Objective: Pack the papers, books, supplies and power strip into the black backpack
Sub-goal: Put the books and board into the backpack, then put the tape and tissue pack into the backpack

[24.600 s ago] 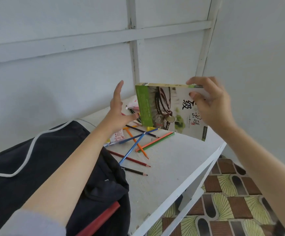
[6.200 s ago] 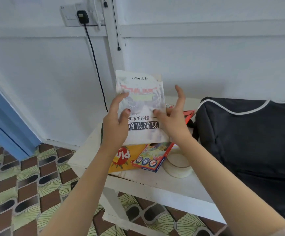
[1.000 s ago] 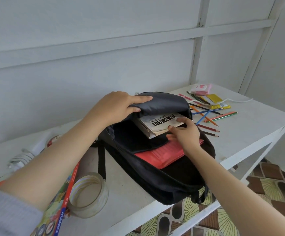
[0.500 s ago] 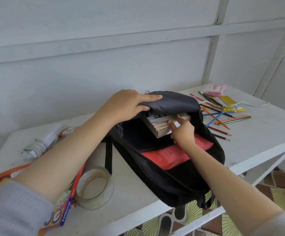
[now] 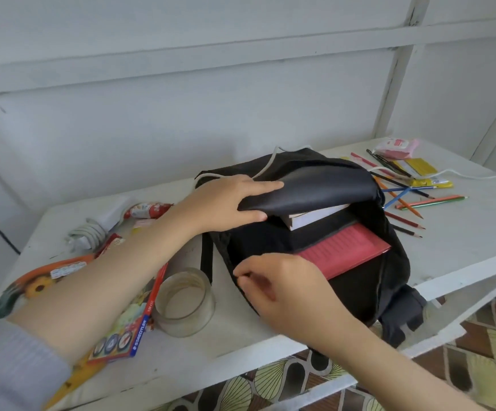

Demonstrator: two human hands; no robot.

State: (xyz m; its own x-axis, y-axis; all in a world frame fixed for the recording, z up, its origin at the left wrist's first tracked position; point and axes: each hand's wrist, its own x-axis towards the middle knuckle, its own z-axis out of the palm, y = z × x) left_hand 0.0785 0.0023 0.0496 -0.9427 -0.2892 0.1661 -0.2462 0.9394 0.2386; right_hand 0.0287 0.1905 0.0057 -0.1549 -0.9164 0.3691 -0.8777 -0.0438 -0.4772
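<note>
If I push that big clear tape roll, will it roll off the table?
Probably not: the tape roll lies flat, hole up, so it would likely slide. Its hollow middle suggests it's light. Stood on edge, it might roll.

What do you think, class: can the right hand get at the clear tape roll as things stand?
Probably yes. The right hand seems to pinch the black backpack's rim beside the clear tape roll, which stands uncovered on the table; it need only let go.
</note>
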